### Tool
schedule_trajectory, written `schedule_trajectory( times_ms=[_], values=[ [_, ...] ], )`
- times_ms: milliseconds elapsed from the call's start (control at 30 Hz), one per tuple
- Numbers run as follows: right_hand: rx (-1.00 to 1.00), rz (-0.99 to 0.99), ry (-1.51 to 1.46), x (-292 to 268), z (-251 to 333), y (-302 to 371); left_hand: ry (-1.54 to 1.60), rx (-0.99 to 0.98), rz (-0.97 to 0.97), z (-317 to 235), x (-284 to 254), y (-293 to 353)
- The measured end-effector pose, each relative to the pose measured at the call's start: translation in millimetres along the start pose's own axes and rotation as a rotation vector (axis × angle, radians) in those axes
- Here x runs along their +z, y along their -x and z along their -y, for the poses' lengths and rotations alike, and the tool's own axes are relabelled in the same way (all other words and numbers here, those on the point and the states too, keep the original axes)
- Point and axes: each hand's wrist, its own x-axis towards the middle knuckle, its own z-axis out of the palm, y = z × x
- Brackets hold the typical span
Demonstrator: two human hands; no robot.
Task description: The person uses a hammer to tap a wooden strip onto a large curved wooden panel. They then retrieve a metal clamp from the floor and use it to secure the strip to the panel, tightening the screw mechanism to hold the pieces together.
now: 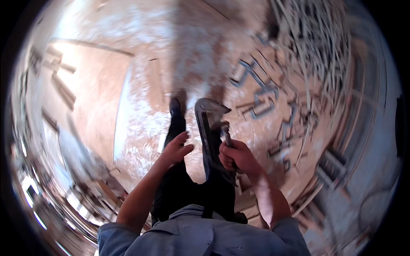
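Note:
A large dark metal clamp (203,135) hangs upright in front of my legs, its curved jaw at the top. My right hand (237,156) is wrapped round the screw handle on the clamp's right side. My left hand (176,150) is just left of the clamp's bar, apart from it, with thumb and fingers spread and nothing in them. The lower end of the clamp is hard to make out against my dark trousers.
Several clamps (262,113), some blue, lie scattered on the dusty floor (149,123) to the right. Beyond them rises a heap of thin wooden strips (318,47). A pale board (104,102) lies at the left, with wood pieces (64,91) on it.

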Motion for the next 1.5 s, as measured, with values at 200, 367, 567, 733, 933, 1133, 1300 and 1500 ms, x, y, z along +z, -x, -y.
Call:
schedule_trajectory(
  times_ms=[200, 367, 567, 733, 933, 1133, 1300, 1500],
  values=[
    [0.095, 0.194, 0.305, 150.3, -17.2, 12.0, 0.340, 0.284, 0.020, -56.7, -82.4, 122.4],
    [0.174, 0.111, 0.768, 274.7, -62.8, -32.5, 0.345, 0.244, -0.386, 35.0, -141.7, 195.4],
    [0.376, 0.079, 0.869, 465.1, -138.7, -108.6, -0.527, 0.638, -0.719, 113.3, -267.8, 314.2],
    [0.773, 0.368, 0.629, 641.2, -178.2, -197.4, -0.952, 0.721, -0.816, 122.2, -395.2, 393.1],
    [0.853, 0.513, 0.713, 795.9, -207.3, -318.6, -1.013, 0.786, -1.083, 144.4, -563.1, 417.6],
    [0.636, 0.736, 1.215, 925.1, -261.1, -499.7, -0.689, 0.568, -0.917, 205.6, -765.1, 467.2],
    [0.594, 0.342, 0.716, 1015.7, -249.0, -640.5, -0.428, 0.078, -1.114, 272.6, -934.5, 539.5],
    [0.335, 0.134, 1.081, 1153.4, -228.1, -760.4, 0.099, -0.605, -1.327, 382.7, -1076.8, 602.9]
  ],
)
